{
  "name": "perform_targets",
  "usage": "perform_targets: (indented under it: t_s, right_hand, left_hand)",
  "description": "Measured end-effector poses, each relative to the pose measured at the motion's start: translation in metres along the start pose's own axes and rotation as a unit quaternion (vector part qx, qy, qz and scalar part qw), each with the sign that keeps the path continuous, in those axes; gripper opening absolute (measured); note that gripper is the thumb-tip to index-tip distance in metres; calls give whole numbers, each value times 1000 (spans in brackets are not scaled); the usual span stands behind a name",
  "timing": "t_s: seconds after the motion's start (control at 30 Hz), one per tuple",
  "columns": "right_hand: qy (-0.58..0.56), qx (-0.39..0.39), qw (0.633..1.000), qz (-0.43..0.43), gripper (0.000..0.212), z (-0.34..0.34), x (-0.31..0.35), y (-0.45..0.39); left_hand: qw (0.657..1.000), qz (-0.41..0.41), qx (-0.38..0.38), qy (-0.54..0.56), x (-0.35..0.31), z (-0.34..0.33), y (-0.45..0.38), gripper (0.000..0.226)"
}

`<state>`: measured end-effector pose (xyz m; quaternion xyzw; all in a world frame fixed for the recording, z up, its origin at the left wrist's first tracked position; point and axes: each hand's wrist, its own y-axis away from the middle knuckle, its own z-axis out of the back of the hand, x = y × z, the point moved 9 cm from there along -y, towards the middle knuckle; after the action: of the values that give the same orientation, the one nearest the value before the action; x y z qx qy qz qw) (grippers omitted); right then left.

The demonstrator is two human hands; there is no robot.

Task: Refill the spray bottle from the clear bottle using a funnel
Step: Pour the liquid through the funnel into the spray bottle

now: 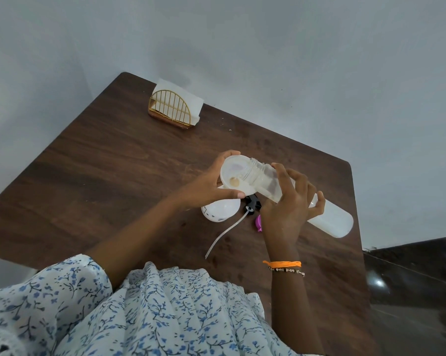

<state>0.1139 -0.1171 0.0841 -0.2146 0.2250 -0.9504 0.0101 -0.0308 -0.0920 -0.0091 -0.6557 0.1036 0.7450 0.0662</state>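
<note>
My left hand (206, 185) grips the rim of a translucent white funnel (233, 177) that sits over the white spray bottle (220, 210) standing on the table. My right hand (292, 201) holds the long clear bottle (327, 217) tipped nearly flat, its open threaded mouth (255, 168) resting inside the funnel. The spray head (251, 204), black with a long white dip tube (225, 231), lies on the table just right of the spray bottle. A purple cap (258, 223) lies beside my right wrist.
A gold wire napkin holder (170, 109) with white napkins stands at the far edge of the dark wooden table (114, 163). The table's right edge borders a dark floor (417, 291). A pale wall rises behind.
</note>
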Motion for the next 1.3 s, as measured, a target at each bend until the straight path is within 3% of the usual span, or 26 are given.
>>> perform_targets:
  t_s: [1.3]
  right_hand:
    - [-2,-5,1000,1,69,1,2,-1]
  left_hand:
    - [1000,0,-1,-5,-4,2,1,83]
